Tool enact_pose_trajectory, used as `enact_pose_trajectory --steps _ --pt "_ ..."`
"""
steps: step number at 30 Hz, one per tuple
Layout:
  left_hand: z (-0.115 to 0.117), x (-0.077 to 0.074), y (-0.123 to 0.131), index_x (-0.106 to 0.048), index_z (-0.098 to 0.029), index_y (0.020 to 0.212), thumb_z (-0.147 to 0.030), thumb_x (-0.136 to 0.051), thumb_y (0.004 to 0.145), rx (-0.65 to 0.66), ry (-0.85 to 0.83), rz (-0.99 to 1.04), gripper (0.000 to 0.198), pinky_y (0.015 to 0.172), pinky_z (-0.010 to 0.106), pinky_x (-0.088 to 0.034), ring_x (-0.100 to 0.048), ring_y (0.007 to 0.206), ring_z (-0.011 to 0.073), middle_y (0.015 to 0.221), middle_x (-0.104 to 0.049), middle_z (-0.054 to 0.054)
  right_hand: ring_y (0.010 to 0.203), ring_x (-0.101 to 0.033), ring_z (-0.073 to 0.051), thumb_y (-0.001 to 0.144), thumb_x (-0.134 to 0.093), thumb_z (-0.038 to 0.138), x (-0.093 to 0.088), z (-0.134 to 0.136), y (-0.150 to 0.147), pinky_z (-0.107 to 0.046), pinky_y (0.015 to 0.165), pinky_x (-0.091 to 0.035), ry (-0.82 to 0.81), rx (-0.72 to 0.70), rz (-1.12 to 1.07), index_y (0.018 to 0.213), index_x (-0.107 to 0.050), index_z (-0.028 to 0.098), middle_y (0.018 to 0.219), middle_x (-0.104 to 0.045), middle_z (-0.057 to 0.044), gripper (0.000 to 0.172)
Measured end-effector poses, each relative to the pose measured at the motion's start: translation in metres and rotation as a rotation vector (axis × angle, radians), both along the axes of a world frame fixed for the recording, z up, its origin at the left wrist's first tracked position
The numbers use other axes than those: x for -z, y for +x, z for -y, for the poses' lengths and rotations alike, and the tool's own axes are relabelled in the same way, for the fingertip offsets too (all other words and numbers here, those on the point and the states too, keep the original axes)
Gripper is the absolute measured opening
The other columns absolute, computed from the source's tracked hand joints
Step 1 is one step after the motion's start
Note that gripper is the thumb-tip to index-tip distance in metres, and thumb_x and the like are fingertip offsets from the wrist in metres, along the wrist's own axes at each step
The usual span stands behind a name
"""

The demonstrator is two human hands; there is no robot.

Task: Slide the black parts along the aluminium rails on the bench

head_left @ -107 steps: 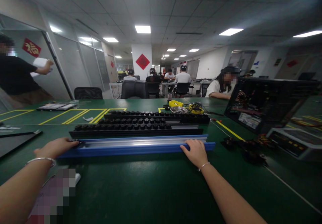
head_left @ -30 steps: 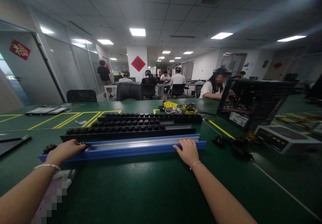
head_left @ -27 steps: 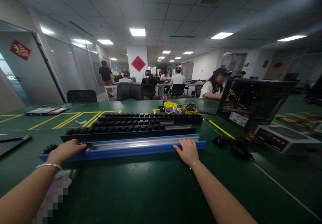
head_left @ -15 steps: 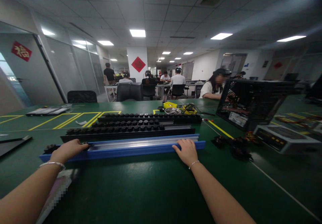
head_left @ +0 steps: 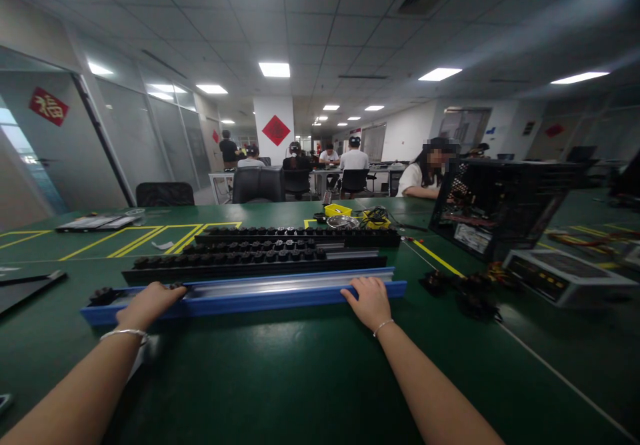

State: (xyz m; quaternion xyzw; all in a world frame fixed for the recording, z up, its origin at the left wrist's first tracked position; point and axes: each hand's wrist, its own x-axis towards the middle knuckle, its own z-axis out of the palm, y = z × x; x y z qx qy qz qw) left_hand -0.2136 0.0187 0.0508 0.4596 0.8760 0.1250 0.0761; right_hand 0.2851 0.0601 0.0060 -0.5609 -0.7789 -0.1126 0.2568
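left hand [head_left: 149, 303]: bent over blue rail [head_left: 270, 300], left part, grip unclear | right hand [head_left: 369, 302]: flat on rail's right end | black strips [head_left: 250, 269]: just behind rail

An open-plan office floor fitted out as an electronics assembly workshop. The counter [head_left: 300, 378] is covered in a green mat marked with yellow lines [head_left: 150, 237] at 11 o'clock. At 12 o'clock, long black trays [head_left: 255, 258] filled with rows of small black parts lie just behind a blue rail [head_left: 280, 296], with a yellow bin [head_left: 336, 209] farther back. At 2 o'clock an opened computer case [head_left: 500, 205] shows its boards and wires. Overhead is a tiled drop ceiling with flat panel lights [head_left: 275, 69]. Glass partitions [head_left: 165, 145] run along 10 o'clock. At 12 o'clock people [head_left: 354, 159] sit at rows of desks with office chairs [head_left: 258, 185], beside a white pillar [head_left: 276, 108] bearing a red diamond
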Motion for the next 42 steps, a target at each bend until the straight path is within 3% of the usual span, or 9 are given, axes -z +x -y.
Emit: enact_pose_trajectory --steps 2,5,17,27,36,42 --pt "0.004 0.000 0.016 -0.053 -0.009 0.111 -0.070 -0.043 0.057 -0.178 -0.003 0.006 0.082 0.071 0.053 -0.041 -0.054 0.100 0.0438 0.111 -0.057 0.026 0.084 -0.050 -0.019 0.086 -0.037 0.050 0.000 0.000 0.000 -0.036 0.084 -0.029 -0.001 0.000 -0.006 0.084 -0.061 0.022 0.085 -0.062 -0.004 0.037" --pt "0.007 -0.002 0.038 -0.051 -0.011 0.114 -0.068 -0.042 0.060 -0.222 0.002 0.000 0.078 0.073 0.052 -0.041 -0.051 0.105 0.0420 0.116 -0.054 0.025 0.085 -0.050 -0.020 0.086 -0.038 0.050 0.000 0.000 0.000 -0.036 0.085 -0.029 -0.003 -0.002 -0.017 0.085 -0.061 0.022 0.086 -0.062 -0.004 0.037" --pt "0.014 0.000 0.061 -0.054 -0.014 0.107 -0.067 -0.043 0.062 -0.190 0.127 0.005 0.070 0.072 0.047 -0.044 -0.053 0.102 0.0398 0.108 -0.058 0.022 0.085 -0.049 -0.020 0.086 -0.038 0.050 0.000 0.000 0.000 -0.036 0.085 -0.029 0.000 -0.008 -0.024 0.084 -0.061 0.022 0.086 -0.062 -0.004 0.037" --pt "0.013 0.001 0.102 -0.054 -0.008 0.107 -0.058 -0.045 0.063 -0.284 0.223 -0.019 0.068 0.079 0.047 -0.043 -0.049 0.106 0.0386 0.109 -0.057 0.023 0.083 -0.049 -0.019 0.086 -0.037 0.051 0.003 -0.001 0.000 -0.035 0.083 -0.028 0.025 0.007 -0.003 0.082 -0.061 0.022 0.083 -0.062 -0.004 0.037" --pt "0.011 0.009 0.110 -0.056 -0.004 0.106 -0.059 -0.044 0.064 -0.310 0.270 -0.049 0.070 0.082 0.046 -0.042 -0.048 0.105 0.0380 0.108 -0.057 0.024 0.084 -0.049 -0.019 0.086 -0.037 0.051 0.002 -0.001 0.000 -0.035 0.083 -0.029 0.014 0.004 -0.004 0.084 -0.061 0.022 0.084 -0.062 -0.004 0.038" --pt "0.011 0.016 0.112 -0.058 -0.010 0.103 -0.057 -0.046 0.064 -0.322 0.351 -0.057 0.062 0.081 0.047 -0.042 -0.049 0.105 0.0372 0.105 -0.059 0.020 0.084 -0.049 -0.019 0.086 -0.037 0.051 0.003 -0.002 0.001 -0.035 0.084 -0.028 0.016 0.000 -0.011 0.083 -0.061 0.022 0.085 -0.062 -0.004 0.038"
